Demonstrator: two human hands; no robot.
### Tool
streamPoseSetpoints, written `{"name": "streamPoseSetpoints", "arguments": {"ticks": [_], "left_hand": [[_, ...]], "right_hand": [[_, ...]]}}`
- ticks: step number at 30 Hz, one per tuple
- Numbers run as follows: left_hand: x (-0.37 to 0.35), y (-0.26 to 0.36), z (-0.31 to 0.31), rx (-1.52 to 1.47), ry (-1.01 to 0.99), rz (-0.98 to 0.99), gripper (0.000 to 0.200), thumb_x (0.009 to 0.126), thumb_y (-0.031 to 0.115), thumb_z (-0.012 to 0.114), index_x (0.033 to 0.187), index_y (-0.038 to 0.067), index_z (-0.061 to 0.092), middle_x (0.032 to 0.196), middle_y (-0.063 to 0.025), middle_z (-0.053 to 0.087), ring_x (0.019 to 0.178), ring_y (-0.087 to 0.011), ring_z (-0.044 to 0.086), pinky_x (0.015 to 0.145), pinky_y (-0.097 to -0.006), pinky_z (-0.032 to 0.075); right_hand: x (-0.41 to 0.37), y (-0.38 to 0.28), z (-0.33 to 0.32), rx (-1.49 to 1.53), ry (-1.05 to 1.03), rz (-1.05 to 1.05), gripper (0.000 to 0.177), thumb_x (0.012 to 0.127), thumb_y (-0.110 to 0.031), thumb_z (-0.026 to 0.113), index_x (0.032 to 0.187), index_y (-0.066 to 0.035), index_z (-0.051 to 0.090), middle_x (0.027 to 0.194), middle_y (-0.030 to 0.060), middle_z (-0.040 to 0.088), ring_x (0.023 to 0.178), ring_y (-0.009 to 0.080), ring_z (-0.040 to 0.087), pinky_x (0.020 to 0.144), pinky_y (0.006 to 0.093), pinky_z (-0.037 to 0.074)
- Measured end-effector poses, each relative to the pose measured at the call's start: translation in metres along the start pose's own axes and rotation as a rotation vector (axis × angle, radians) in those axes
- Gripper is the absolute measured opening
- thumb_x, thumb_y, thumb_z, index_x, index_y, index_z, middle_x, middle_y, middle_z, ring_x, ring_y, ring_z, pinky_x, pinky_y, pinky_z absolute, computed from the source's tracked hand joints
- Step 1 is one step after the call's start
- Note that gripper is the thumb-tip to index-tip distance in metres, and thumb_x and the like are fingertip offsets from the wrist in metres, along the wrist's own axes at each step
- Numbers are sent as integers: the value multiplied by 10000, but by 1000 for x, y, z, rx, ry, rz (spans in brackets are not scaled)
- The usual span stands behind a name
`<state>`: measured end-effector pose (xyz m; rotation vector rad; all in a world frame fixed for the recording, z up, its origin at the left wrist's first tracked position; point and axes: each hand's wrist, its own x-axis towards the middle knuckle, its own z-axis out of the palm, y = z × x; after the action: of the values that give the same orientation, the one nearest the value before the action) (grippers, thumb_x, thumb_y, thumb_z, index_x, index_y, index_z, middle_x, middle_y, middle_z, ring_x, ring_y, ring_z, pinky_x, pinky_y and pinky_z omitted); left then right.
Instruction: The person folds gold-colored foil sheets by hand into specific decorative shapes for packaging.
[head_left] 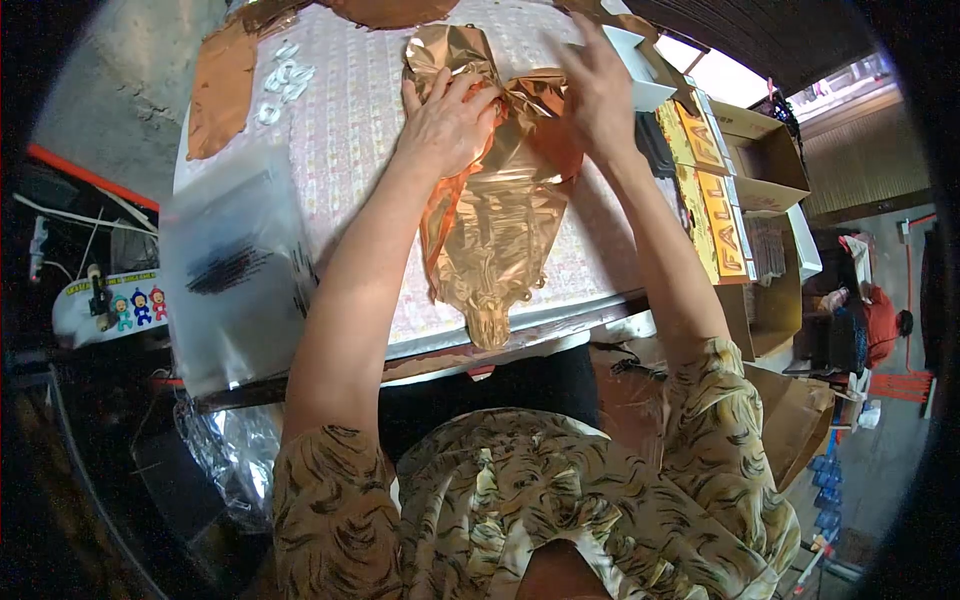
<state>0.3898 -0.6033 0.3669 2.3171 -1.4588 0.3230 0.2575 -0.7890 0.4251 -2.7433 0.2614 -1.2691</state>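
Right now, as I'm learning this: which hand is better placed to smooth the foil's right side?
Probably the right hand: it is beside that side of the foil, while the left hand rests opposite.

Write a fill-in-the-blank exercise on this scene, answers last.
1. Of the left hand and the right hand, the ____ one is blurred.
2. The plastic bags lie to the ____ of the shiny foil.
3. The nearer yellow box shows the large letters ____.

Missing words: right; left; FALL.
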Motion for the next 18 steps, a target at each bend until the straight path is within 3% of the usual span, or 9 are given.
{"name": "streamPoseSetpoints", "arguments": {"ticks": [2,3,4,6,13,18], "left_hand": [[1,0,1,-8,4,-12,440,1066,384,438,1463,228,544,1540,-34,479,1476,-344,377,1157,-677,191],[2,0,1,-4,3,-11,440,1066,384,438,1463,228,544,1540,-34,479,1476,-344,377,1157,-677,191],[2,-1,1,-22,-4,-13,447,1059,395,432,1459,238,553,1555,-39,466,1488,-350,358,1166,-704,165],[1,-3,4,-42,-20,-20,454,1053,406,426,1456,249,561,1570,-44,452,1500,-356,338,1175,-731,139],[1,-3,3,-58,-2,-7,447,1050,410,431,1438,259,594,1577,-63,449,1498,-354,348,1176,-730,130],[1,-5,6,-77,3,3,453,1051,419,423,1447,273,587,1582,-78,440,1505,-365,333,1181,-732,113]], "right_hand": [[-2,2,24,-321,-256,-191,631,881,-40,603,1445,-321,602,1661,80,337,1452,346,420,1159,510,375],[-2,5,34,-290,-347,-159,634,915,-57,538,1457,-383,585,1695,20,287,1505,315,357,1210,529,289],[0,0,36,-286,-346,-158,634,915,-57,538,1457,-383,585,1695,20,287,1505,315,357,1210,529,289],[4,-9,41,-436,-553,-173,642,920,-75,512,1463,-413,571,1692,26,294,1513,298,349,1221,517,271],[8,-2,66,-432,-615,-50,647,941,-138,509,1500,-464,504,1671,37,339,1508,325,359,1204,573,251],[32,11,88,-362,-673,73,721,928,-99,493,1520,-509,449,1678,46,324,1527,313,331,1195,631,233]]}}
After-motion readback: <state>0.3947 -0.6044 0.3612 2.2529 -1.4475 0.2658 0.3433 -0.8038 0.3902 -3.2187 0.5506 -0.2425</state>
